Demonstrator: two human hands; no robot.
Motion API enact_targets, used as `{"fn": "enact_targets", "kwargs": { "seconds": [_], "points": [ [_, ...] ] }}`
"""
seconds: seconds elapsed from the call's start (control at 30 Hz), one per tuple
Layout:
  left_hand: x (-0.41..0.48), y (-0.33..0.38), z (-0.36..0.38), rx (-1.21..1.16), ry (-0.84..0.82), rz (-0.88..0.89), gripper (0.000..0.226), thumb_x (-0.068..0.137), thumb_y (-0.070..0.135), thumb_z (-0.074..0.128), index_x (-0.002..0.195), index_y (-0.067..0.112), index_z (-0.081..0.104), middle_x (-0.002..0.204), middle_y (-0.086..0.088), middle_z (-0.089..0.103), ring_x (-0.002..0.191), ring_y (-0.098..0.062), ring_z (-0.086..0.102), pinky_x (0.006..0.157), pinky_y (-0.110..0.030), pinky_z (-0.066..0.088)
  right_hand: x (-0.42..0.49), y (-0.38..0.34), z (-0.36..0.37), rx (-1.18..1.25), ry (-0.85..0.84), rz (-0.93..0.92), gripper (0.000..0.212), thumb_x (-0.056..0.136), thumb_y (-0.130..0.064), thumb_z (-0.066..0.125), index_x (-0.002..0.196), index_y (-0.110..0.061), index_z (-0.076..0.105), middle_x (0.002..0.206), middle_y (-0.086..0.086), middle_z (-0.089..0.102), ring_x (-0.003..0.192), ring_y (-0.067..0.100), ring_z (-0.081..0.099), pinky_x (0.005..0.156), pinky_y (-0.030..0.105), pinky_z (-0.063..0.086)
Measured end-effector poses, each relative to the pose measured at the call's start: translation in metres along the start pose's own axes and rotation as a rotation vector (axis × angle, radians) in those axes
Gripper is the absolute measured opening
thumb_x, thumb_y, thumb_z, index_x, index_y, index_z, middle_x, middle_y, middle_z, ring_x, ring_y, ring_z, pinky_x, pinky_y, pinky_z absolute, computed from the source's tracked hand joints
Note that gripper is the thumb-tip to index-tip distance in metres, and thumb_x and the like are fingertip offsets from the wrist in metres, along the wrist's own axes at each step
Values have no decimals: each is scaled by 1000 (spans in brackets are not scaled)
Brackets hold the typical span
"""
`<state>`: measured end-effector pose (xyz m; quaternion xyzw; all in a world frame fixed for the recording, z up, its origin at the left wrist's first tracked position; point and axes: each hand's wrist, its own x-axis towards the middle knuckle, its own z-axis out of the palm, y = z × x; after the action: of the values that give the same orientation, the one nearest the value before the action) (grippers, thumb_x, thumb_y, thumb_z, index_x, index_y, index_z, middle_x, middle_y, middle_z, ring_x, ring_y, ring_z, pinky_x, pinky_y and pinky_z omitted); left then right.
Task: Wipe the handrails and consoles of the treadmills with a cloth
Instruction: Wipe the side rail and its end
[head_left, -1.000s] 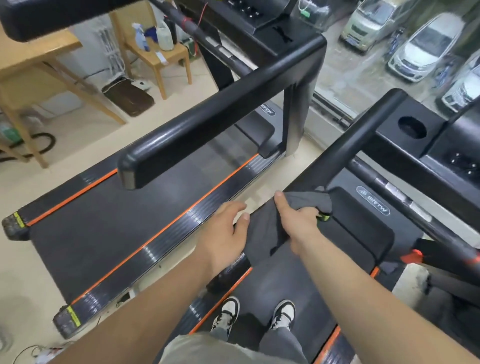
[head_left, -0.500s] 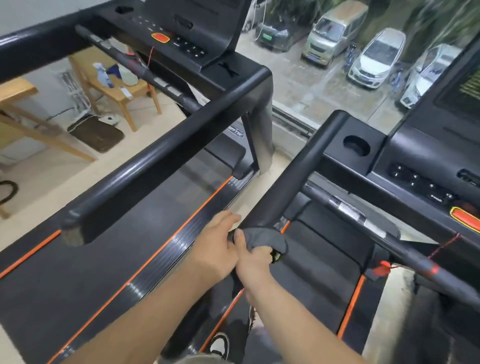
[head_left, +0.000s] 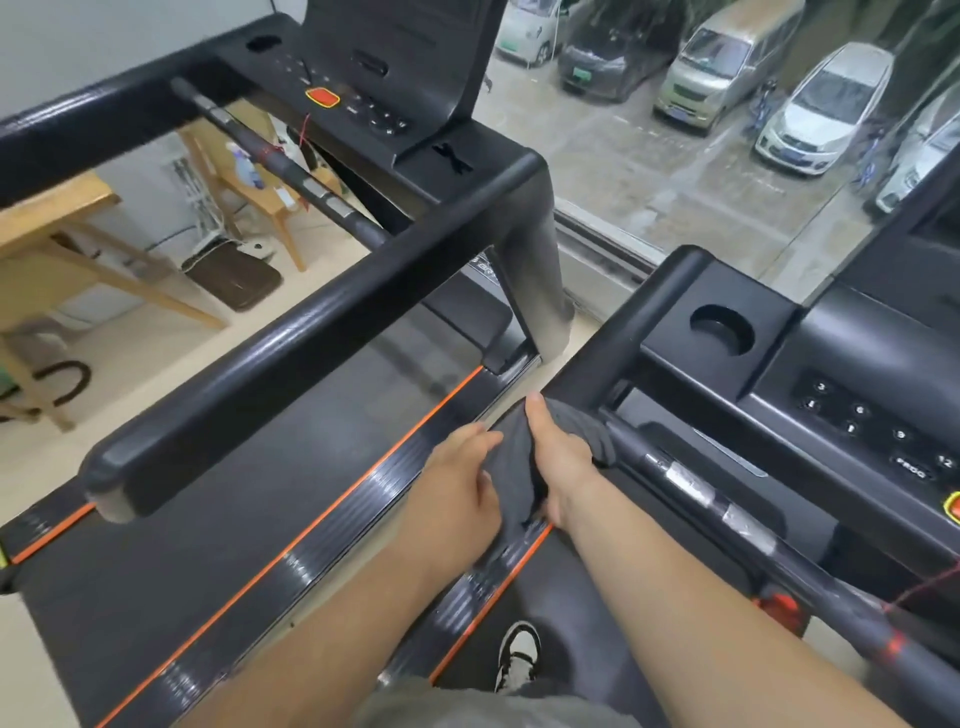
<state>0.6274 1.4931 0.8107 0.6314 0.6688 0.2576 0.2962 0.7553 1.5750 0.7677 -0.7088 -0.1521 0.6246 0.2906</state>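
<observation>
My left grip (head_left: 457, 483) pinches the hanging side of the limp dark-grey cloth (head_left: 519, 467). My right grip (head_left: 558, 457) wraps it round the black tubular handrail (head_left: 613, 338). It looks light, soft and prone to bunching, so I'd clamp it flat against that stiff rail.

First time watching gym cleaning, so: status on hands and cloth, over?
Both on cloth: right hand grips it over the handrail, left hand pinches its hanging side. Rail ahead to console looks clear.
</observation>
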Motion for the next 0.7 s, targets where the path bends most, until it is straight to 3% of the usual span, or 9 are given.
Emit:
{"fn": "enact_targets", "kwargs": {
  "seconds": [0.23, 0.3, 0.4, 0.5, 0.6, 0.7],
  "points": [
    [-27, -12, -13, 2, 28, -6, 50, 93, -2, 49, 139, 13, 60, 154, 0, 48, 143, -15, 42, 109, -1, 15, -14, 0, -3, -3, 39, -7, 157, 28, -105, 62, 156, -19, 35, 144, 5, 57, 119, 35, 62, 97, 56, 54],
    [-43, -23, -21, 6, 35, -9, 51, 92, -3, 49, 139, 13, 61, 153, -2, 49, 142, -15, 43, 110, -2, 17, -44, 4, 5, -40, 107, -32, 142, 54, -99, 58, 161, -13, 23, 153, 9, 47, 128, 37, 55, 105, 51, 49],
    [-68, -44, -36, 3, 45, -8, 51, 89, -5, 49, 136, 12, 63, 149, -4, 52, 140, -18, 47, 113, -10, 24, -78, 34, 24, -143, 211, -138, 107, 92, -74, 50, 159, 3, 18, 163, 17, 30, 144, 34, 39, 116, 40, 31],
    [-90, -67, -46, -10, 59, -9, 53, 83, 4, 44, 131, 8, 66, 143, -8, 58, 136, -23, 52, 117, -24, 33, -112, 87, 50, -271, 237, -148, 105, 93, -70, 51, 154, 12, 26, 158, 29, 34, 144, 37, 39, 118, 39, 28],
    [-107, -84, -53, -60, 77, -25, 57, 77, 6, 41, 127, 6, 68, 140, -8, 60, 133, -23, 55, 115, -36, 41, -147, 138, 72, -289, 187, -146, 102, 90, -63, 63, 157, 3, 24, 157, 23, 36, 145, 30, 40, 115, 31, 29],
    [-122, -97, -61, -104, 94, -32, 64, 72, 6, 38, 127, 8, 69, 139, -5, 62, 132, -19, 56, 110, -40, 46, -167, 172, 80, -311, 58, -85, 103, 91, -65, 60, 159, 2, 19, 160, 18, 31, 146, 26, 36, 113, 28, 27]
  ]
}}
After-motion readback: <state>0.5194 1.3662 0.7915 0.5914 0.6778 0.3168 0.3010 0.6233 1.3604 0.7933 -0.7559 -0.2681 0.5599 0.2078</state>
